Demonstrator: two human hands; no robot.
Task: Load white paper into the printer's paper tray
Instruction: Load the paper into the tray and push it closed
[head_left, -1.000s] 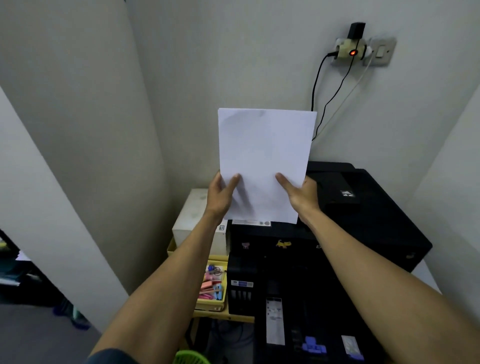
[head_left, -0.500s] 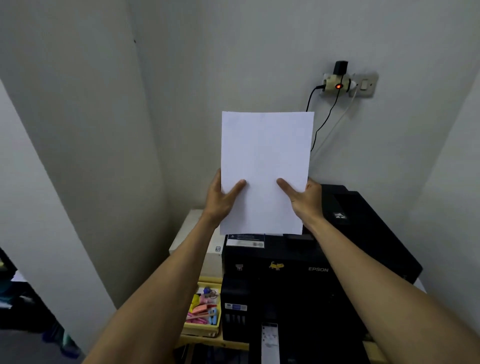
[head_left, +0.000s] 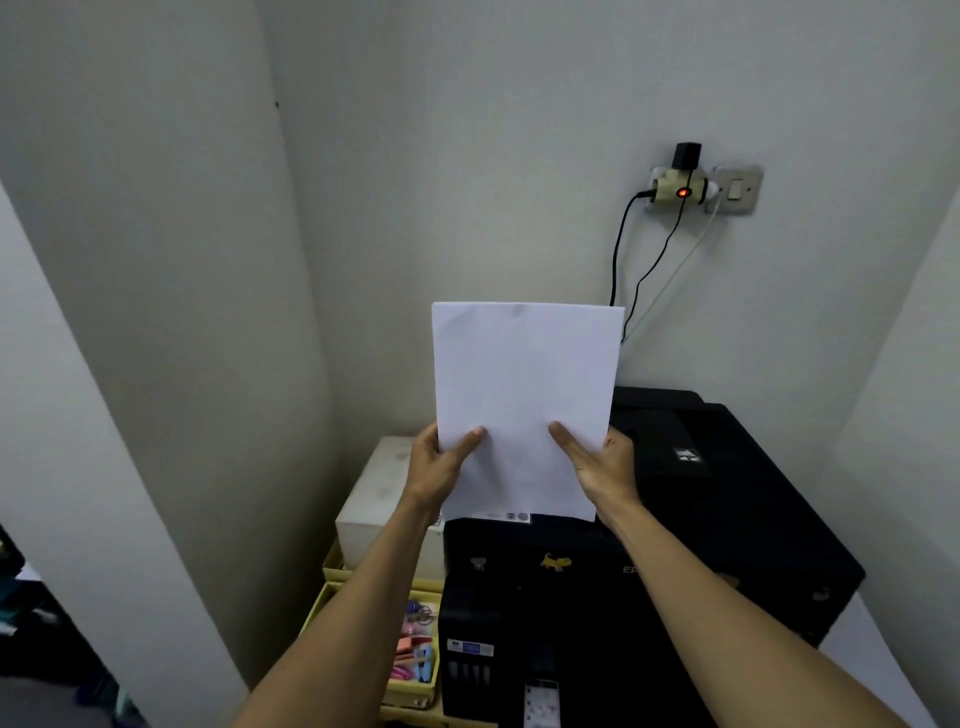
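While two hands grip it, one paper stack (upright) tops one printer.

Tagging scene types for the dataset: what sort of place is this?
Probably a home-office or small-office corner. A black inkjet printer stands against plain white walls, a yellow tray of stationery lies beside it, and both hands hold white paper above it, under a crowded wall socket.

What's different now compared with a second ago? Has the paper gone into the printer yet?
Hardly anything. Both hands, left and right, keep gripping the white paper by its lower corners, upright above the back of the black printer. Its bottom edge stays at the printer's top rear; whether it has entered the tray cannot be told. Mostly the camera view shifted.
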